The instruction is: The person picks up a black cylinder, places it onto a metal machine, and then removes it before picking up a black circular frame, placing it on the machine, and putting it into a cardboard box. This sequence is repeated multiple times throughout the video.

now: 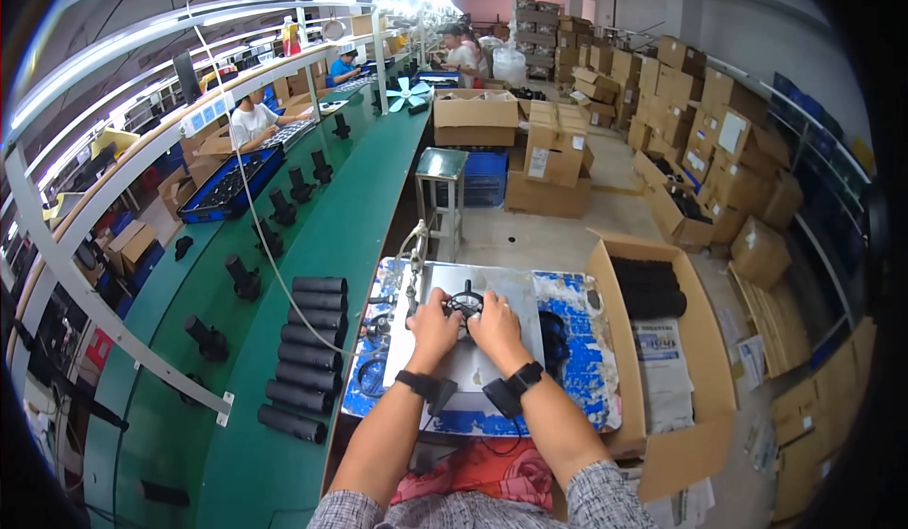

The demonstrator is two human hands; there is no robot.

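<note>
My left hand (435, 328) and my right hand (496, 327) are together over a flat metal plate (515, 288). Between them is a black round part with a ring and spokes (464, 299). Fingers of both hands are closed on its sides, and its lower portion is partly hidden by them. A metal fitting with a hose (413, 269) stands beside my left hand. Dark ring-shaped pieces (553, 338) lie to the right of the plate. The plate rests on a small table with worn blue-and-white paint (591, 378).
Left, black tubes (309, 361) lie in a row on the green bench (350, 208), with black fittings (243, 278) along its lower strip. An open carton (705, 378) holding black tubes stands close on my right. Ahead are a metal stool (442, 162) and cartons (556, 141); co-workers sit farther off.
</note>
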